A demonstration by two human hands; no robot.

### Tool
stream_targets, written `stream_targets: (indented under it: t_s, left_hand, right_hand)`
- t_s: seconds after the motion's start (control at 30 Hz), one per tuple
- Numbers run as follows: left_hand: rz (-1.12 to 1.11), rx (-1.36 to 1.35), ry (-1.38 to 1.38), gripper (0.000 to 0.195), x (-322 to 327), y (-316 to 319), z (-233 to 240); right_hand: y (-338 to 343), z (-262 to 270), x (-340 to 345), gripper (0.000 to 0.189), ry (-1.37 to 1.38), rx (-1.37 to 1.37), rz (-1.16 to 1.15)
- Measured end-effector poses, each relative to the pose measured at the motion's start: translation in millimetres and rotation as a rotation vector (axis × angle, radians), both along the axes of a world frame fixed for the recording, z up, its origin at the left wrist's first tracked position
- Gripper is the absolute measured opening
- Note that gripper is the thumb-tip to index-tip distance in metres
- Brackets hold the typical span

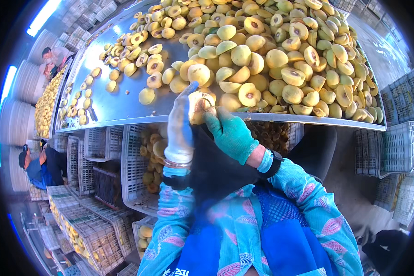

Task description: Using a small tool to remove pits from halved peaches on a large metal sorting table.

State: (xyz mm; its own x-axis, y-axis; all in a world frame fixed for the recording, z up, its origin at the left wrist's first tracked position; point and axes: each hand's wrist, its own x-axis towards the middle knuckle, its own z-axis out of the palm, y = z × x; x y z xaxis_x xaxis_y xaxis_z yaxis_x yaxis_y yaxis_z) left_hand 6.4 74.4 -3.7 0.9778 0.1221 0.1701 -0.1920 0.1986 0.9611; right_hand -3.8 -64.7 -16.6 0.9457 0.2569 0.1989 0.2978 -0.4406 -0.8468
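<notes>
My left hand [181, 120], in a white glove with blue fingertips, holds a halved yellow stone fruit [197, 109] at the table's front edge. Its cut face is turned towards my right hand [230, 135], which wears a green knitted glove. The right fingers are closed around a small pitting tool, mostly hidden by the glove. A thin curved blade [207, 100] shows against the fruit's brown centre. Just beyond both hands, a large heap of fruit halves [241, 55] lies on the metal table [124, 105], many with brown pits or hollows showing.
Under the table edge, a plastic crate [132, 172] at my left holds fruit halves. Brown pits or scraps [267, 134] lie below the edge at right. Stacked crates [398, 148] stand on the right, more crates [89, 227] at lower left. Two people [43, 165] [55, 58] sit at far left.
</notes>
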Motion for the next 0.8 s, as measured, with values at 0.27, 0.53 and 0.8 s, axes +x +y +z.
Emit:
stream_targets:
  t_s: [0.27,0.53,0.8]
  left_hand:
    - [0.236,0.021,0.023,0.026,-11,-33,-2]
    - [0.071,0.287,0.016,0.023,-8,-32,-1]
    - [0.076,-0.015,0.107,0.02,-10,-37,-12]
  right_hand:
    - [2,-5,-20,0.034,0.07,0.046,-0.069]
    - [8,-15,-35,0.035,0.208,0.409,-0.092]
    - [-15,20,-33,0.04,1.074,0.904,0.122]
